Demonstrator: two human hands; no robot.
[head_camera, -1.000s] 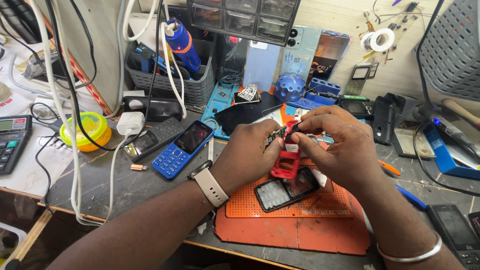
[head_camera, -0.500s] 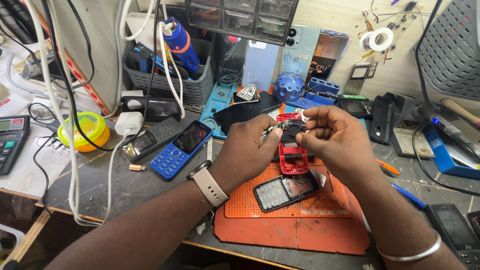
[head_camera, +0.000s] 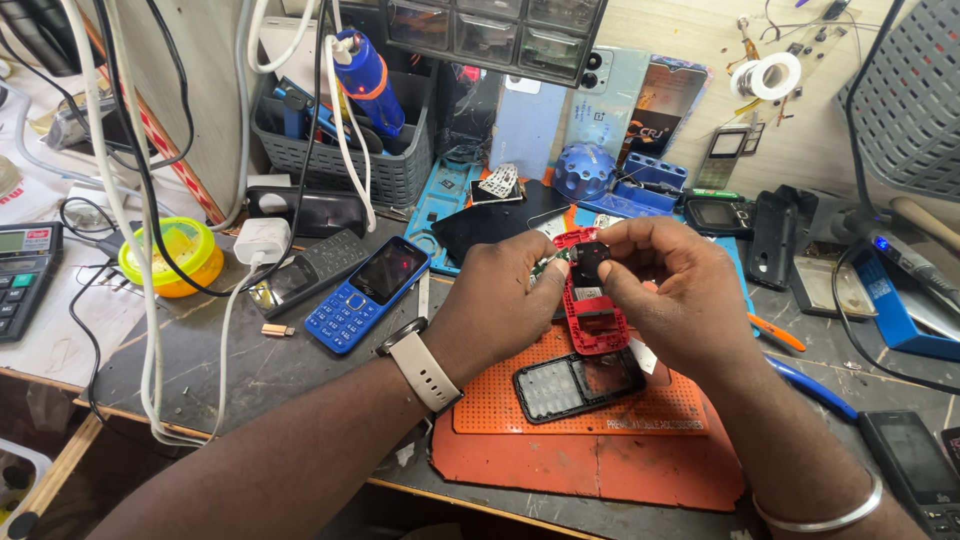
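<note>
Left hand (head_camera: 500, 300) and right hand (head_camera: 670, 290) fingers clamped on red phone frame (head_camera: 592, 315) above orange mat (head_camera: 590, 440)

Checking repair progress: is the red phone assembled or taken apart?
Taken apart: both hands hold the red phone frame bare, while a black keypad cover lies separately on the orange mat.

Both hands raised together, fingertips pinching.
Left hand (head_camera: 495, 300) curls from the left, watch on wrist; right hand (head_camera: 665, 290) meets it, bangle near its forearm.
</note>
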